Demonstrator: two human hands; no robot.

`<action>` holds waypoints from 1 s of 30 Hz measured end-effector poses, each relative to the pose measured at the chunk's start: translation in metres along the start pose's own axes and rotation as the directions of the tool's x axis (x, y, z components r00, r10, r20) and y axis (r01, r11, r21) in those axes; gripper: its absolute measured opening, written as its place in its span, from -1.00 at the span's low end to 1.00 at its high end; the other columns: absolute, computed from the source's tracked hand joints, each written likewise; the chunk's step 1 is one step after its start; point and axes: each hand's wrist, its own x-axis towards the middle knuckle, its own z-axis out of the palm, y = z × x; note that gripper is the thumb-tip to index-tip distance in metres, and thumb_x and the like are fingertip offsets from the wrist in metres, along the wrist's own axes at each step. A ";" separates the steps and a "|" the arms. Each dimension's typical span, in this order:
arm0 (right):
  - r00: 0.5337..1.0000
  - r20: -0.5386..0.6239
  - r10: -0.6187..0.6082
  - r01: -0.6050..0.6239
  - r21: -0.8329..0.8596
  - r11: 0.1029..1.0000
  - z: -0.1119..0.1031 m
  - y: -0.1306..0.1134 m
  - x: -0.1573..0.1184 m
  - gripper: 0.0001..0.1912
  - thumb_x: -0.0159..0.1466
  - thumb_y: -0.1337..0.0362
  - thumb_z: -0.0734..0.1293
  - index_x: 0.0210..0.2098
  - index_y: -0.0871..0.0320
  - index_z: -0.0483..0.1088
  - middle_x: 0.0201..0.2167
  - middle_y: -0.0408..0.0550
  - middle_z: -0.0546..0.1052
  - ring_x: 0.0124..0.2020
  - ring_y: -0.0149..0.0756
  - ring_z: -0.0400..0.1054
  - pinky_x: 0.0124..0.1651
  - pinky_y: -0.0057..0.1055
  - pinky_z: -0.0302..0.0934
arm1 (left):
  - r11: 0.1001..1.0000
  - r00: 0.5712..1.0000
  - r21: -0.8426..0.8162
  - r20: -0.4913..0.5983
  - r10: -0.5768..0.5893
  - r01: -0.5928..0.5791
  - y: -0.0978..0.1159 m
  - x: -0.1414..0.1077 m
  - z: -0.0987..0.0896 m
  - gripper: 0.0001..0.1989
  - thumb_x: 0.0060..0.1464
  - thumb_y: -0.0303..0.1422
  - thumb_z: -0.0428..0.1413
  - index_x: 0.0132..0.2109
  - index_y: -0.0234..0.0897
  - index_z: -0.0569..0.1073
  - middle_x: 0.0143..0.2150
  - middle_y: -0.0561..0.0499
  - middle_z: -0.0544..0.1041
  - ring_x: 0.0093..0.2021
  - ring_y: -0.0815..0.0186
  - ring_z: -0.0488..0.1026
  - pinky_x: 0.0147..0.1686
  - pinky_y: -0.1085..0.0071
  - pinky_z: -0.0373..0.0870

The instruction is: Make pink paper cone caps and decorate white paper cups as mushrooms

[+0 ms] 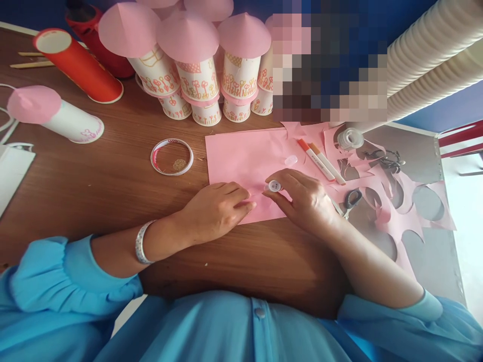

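Pinches a small white round-ended plastic item [275, 186] in the grip of the right hand [307, 198], just above flat pink paper sheets [241, 151] on the brown wooden table [113, 186]. Holds the left hand [217, 208] at the same sheets, fingertips close together; cannot tell whether pinching anything. Note two white-barrelled markers [316, 161] beyond the right hand. Note black-handled scissors [353, 192] partly hidden beside it, hemmed in by hole-cut pink paper scraps [396, 225]. Find pink-roofed white paper-cup towers [199, 90] lining the far side.
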 end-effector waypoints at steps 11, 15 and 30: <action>0.981 -0.157 0.111 -0.105 0.045 0.993 -0.012 0.001 0.002 -0.99 0.40 0.30 0.38 -0.17 0.08 0.47 -0.30 -0.04 0.64 -0.30 -0.24 0.54 -0.25 -0.32 0.41 | 0.998 1.000 -0.064 0.021 -0.013 0.014 0.000 0.001 -0.001 -0.81 0.39 -0.44 0.03 -0.09 -0.30 0.56 -0.15 -0.08 0.61 -0.09 0.22 0.55 -0.11 0.27 0.54; 0.994 -0.079 0.076 -0.066 0.125 0.990 0.002 -0.005 0.004 -0.96 0.43 0.29 0.35 -0.16 0.10 0.46 -0.31 -0.04 0.63 -0.33 -0.26 0.52 -0.26 -0.35 0.40 | 0.999 1.000 -0.032 0.004 -0.007 0.008 0.001 0.002 -0.002 -0.83 0.37 -0.44 0.07 -0.10 -0.33 0.58 -0.17 -0.09 0.61 -0.10 0.18 0.57 -0.13 0.26 0.56; 0.989 -0.133 0.057 -0.047 0.080 0.996 0.006 0.001 0.005 -0.93 0.42 0.30 0.37 -0.11 0.10 0.47 -0.26 -0.01 0.65 -0.24 -0.21 0.56 -0.18 -0.33 0.43 | 1.000 1.000 -0.018 0.001 0.001 -0.001 0.000 0.001 -0.001 -0.82 0.36 -0.44 0.07 -0.10 -0.31 0.59 -0.14 -0.11 0.62 -0.10 0.18 0.56 -0.14 0.26 0.55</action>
